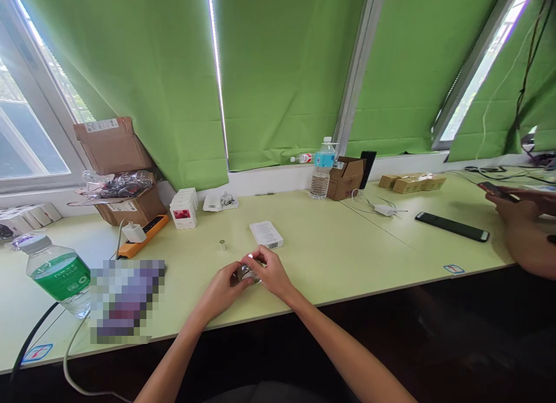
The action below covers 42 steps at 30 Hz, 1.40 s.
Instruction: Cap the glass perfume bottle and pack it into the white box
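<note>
Near the table's front edge, my left hand (pixel 222 288) and my right hand (pixel 273 272) both have their fingers closed around a small round clear object (pixel 249 273) with a glassy shine. The fingers cover much of it, so its exact kind cannot be made out. Just behind my left hand a small silver cylinder (pixel 223 245), like a cap, stands upright on the table. Beyond my right hand lies a flat white box (pixel 266 234) with printed text and a barcode.
To the left are a water bottle (pixel 61 275), a pixelated flat item (pixel 125 301), an orange power strip (pixel 143 236), white boxes (pixel 183 211) and a carton (pixel 130 203). Behind stands another bottle (pixel 321 171). A phone (pixel 452 226) lies rightward, near another person's hand (pixel 516 209).
</note>
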Motion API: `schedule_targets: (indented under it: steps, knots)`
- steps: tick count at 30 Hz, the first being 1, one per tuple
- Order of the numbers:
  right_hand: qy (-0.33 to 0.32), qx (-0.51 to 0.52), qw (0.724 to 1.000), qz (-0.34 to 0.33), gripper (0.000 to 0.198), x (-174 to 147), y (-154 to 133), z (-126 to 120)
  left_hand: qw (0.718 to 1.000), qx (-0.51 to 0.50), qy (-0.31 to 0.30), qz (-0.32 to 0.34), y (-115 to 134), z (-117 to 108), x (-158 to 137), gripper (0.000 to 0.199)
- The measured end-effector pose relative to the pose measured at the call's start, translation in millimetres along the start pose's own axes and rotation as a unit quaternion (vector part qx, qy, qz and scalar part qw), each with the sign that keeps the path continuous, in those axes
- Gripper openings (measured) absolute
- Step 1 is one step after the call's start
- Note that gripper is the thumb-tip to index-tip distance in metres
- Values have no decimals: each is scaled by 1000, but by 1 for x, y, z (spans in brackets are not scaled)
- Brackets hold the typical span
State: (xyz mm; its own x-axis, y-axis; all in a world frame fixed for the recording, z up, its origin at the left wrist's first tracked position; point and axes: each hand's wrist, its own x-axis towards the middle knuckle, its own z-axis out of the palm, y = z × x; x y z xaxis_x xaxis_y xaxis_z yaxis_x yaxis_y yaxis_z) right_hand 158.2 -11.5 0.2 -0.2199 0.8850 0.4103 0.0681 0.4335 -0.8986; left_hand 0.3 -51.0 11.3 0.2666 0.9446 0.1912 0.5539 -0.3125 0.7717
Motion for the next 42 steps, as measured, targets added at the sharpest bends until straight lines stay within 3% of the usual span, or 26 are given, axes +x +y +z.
schedule_targets:
  steps: [33,42]
  knots:
    - [-8,-25,1000,5,19,-1,-5,0,1000,-2,4,13,-7,3,2,28]
    - [-25,-29,999,4,36,-4,-7,0,1000,-5,-4,3,-6,2,2,30]
